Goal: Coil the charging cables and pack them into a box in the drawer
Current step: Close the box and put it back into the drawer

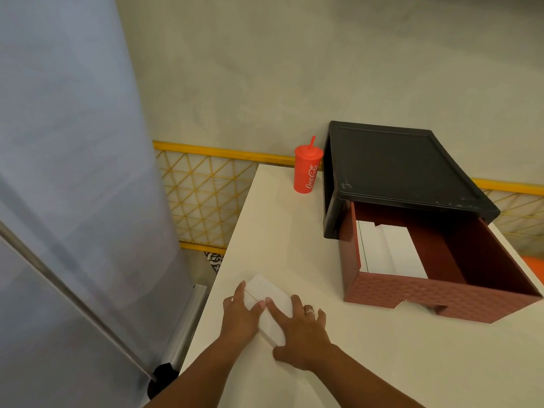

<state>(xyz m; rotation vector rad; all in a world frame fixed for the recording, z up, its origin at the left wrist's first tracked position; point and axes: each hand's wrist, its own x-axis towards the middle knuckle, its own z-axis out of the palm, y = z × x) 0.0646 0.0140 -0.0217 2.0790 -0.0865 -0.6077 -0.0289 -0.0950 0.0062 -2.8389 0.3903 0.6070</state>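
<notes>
A small white box lies on the white table near its left edge. My left hand rests against the box's left side, thumb on its top. Over the box's right half lies my right hand, fingers straight and flat on the lid. To the right, a reddish-brown drawer stands pulled out of its black housing. Inside the drawer lies a white box or sheets. No cables are visible.
A red Coca-Cola cup with a straw stands at the back, left of the black housing. A grey refrigerator fills the left side. A yellow lattice rail runs behind the table.
</notes>
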